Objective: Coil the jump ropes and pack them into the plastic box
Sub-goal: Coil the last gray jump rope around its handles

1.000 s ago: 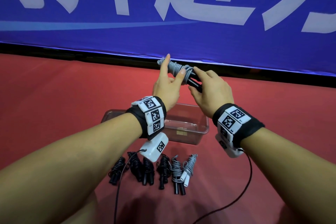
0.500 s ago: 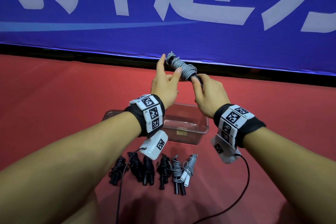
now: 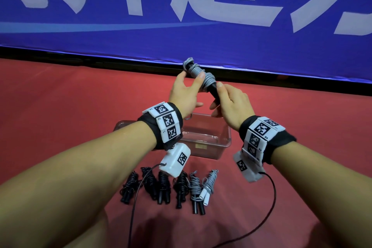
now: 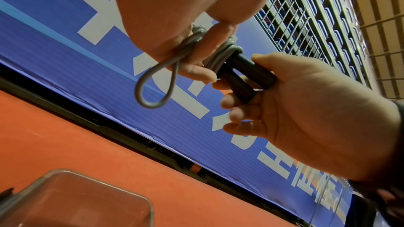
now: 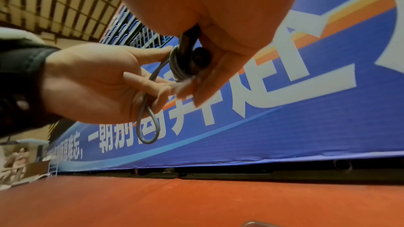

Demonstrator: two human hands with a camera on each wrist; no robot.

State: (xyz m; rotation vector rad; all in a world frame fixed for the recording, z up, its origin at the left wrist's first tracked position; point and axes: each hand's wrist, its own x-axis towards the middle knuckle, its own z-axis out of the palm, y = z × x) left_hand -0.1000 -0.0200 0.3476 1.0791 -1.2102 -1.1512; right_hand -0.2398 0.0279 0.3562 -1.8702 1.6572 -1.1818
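I hold a grey jump rope (image 3: 201, 77) with two black handles (image 4: 251, 73) in the air above a clear plastic box (image 3: 226, 142) on the red floor. My left hand (image 3: 191, 79) grips the grey coils wound round the handles. A free loop of rope (image 4: 153, 85) hangs from its fingers. My right hand (image 3: 216, 96) grips the lower ends of the two handles. The bundle is tilted, its top pointing up and to the left. In the right wrist view the rope loop (image 5: 148, 127) dangles below the left hand (image 5: 91, 82).
Several coiled ropes lie in a row in front of the box: black ones (image 3: 161, 185), a grey one with black handles (image 3: 195, 191) and a grey one with white handles (image 3: 209, 185). A blue banner (image 3: 181, 26) closes off the far side. Wrist-camera cables (image 3: 269, 203) trail on the floor.
The rope bundle has swung from nearly level to steeply tilted, top up and left. Both hands stayed on it, and the right hand slid to the handles' lower ends.
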